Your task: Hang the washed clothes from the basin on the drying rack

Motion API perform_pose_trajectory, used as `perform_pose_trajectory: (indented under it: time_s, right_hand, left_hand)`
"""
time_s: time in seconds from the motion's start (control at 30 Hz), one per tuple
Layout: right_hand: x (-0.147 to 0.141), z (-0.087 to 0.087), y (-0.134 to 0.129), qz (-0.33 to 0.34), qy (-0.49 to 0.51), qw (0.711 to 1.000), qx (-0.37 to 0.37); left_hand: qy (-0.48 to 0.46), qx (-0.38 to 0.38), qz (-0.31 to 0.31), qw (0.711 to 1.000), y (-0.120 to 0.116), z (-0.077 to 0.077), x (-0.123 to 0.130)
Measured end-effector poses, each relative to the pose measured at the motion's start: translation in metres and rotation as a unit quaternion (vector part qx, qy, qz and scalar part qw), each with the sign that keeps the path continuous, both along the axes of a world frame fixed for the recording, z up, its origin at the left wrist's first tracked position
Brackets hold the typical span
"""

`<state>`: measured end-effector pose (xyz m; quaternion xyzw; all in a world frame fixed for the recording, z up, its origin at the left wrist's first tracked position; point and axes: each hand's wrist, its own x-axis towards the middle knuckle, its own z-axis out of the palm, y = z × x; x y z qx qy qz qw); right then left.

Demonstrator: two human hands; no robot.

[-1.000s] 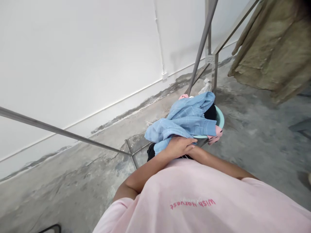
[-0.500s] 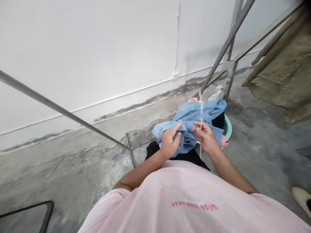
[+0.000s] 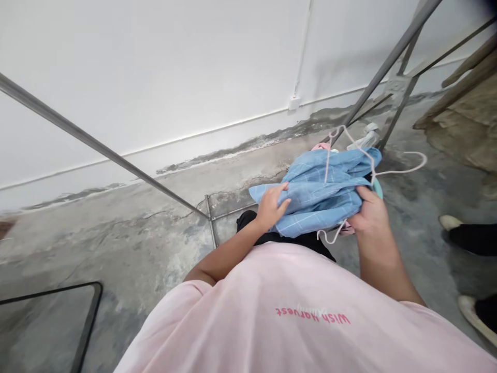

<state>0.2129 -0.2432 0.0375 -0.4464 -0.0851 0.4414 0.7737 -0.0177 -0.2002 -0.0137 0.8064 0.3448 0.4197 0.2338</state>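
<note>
The left hand (image 3: 272, 208) lies open on a bunched blue checked shirt (image 3: 316, 199), whose long side runs crosswise, just before a teal basin (image 3: 379, 189). The right hand (image 3: 369, 215) grips the shirt and a pink hanger (image 3: 404, 170), one arm reaching right over open concrete floor (image 3: 427, 248).

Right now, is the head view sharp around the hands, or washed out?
Head view: the blue checked cloth and thin pink plastic hanger look fairly sharp; the white wall is bright, nearly washed out, and the wide lens stretches the frame's edges.
</note>
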Motion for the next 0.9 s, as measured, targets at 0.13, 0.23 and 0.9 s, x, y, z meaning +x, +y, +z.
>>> perform_pose_trajectory:
  time_s: [0.13, 0.23, 0.9]
  right_hand:
    - [0.014, 0.016, -0.009, -0.047, 0.022, 0.999, 0.013]
    - [0.014, 0.021, -0.014, -0.056, 0.039, 0.998, 0.012]
    - [0.018, 0.022, -0.016, -0.046, 0.078, 0.996, 0.016]
  left_hand:
    - [0.080, -0.085, 0.022, 0.993, 0.017, -0.048, -0.007]
    - [0.156, -0.129, 0.007, 0.979, 0.018, -0.076, -0.007]
    - [0.084, -0.260, 0.035, 0.961, 0.012, -0.121, -0.009]
